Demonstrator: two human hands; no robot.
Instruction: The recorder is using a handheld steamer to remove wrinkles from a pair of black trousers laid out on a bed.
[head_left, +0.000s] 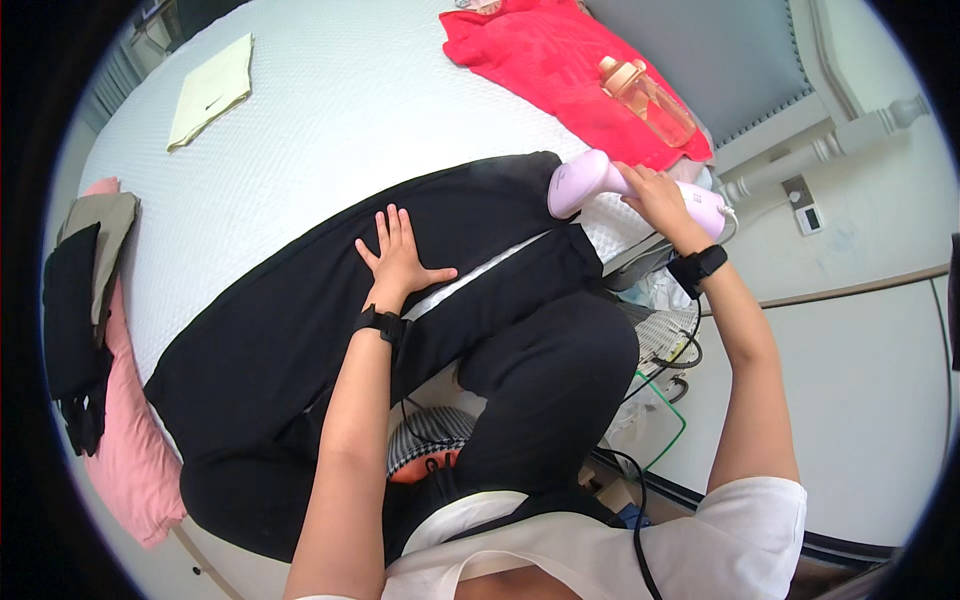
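Black trousers (300, 315) lie spread across the white quilted bed cover (352, 97), with a narrow gap between the two legs. My left hand (397, 259) rests flat on the upper trouser leg, fingers spread. In my right hand (660, 202) is the handle of a pink handheld garment steamer (585, 184). The steamer's head lies over the hem end of that same leg; whether it presses on the cloth I cannot tell. A pale cord leaves the base of its handle. Each of my wrists wears a black band.
A clear drink bottle (652, 105) lies on a red cloth (517, 60) near the grey headboard (712, 52). One folded pale yellow garment (214, 90) is at the far left. Folded dark and khaki clothes (75, 300) sit on a pink pillow (139, 457). A wall socket (799, 191) is at right.
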